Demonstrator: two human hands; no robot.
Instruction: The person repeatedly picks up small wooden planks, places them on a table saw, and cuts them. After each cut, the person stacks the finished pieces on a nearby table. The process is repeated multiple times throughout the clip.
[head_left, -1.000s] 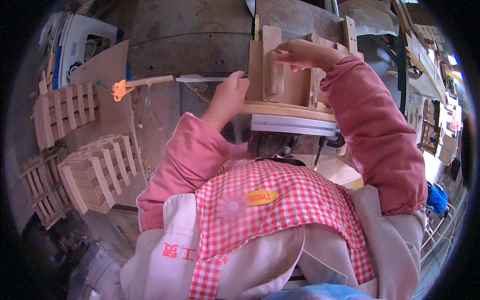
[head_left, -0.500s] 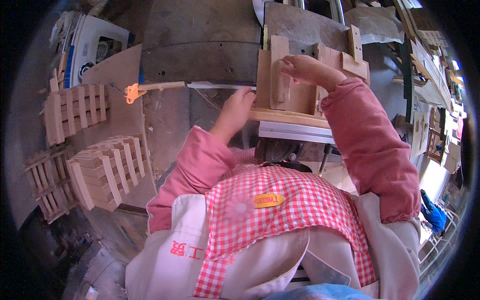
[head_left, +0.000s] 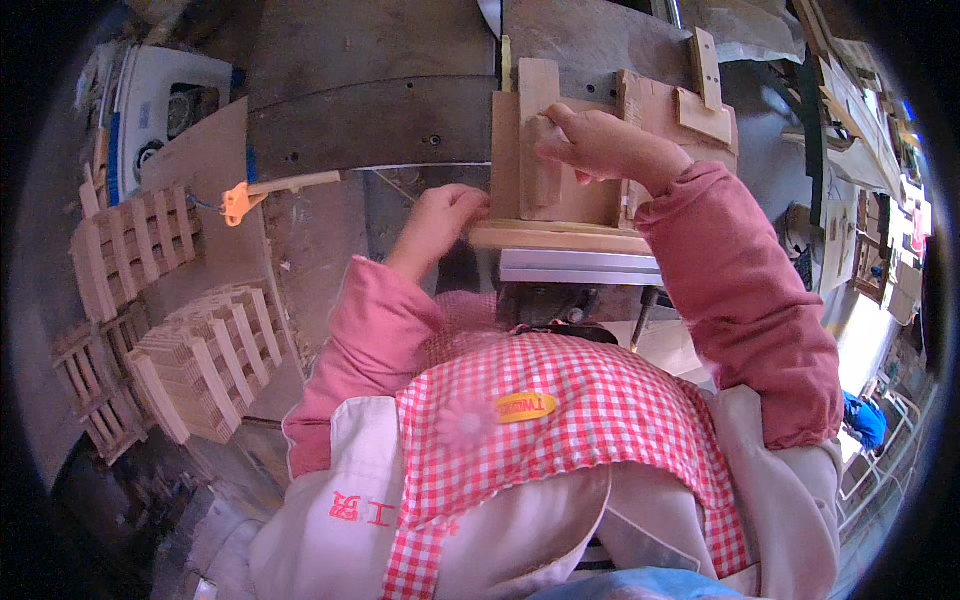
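My right hand [head_left: 610, 148] is curled round the upright wooden strip [head_left: 538, 90] fixed on a flat board jig [head_left: 592, 195], the fist hiding the strip's middle. To its left, my left hand [head_left: 438, 225] has thumb and fingertips drawn together by the left end of a wooden rail [head_left: 560, 237]. Whatever the left fingertips hold, if anything, is too small or hidden to make out. Small wood blocks [head_left: 705, 115] are fastened to the jig's right part.
Under the jig lies a dark metal machine table [head_left: 370, 125], with a silver metal rail [head_left: 580, 266] along its near edge. An orange clamp-like piece [head_left: 236, 203] sits at the left. Slatted wooden stacks [head_left: 205, 360] stand lower left, near a white appliance-like box [head_left: 175, 110].
My right fingers have closed more tightly round the wooden strip. The left hand has come slightly nearer to me, and the white strip beside it looks thinner. The whole view has shifted a little.
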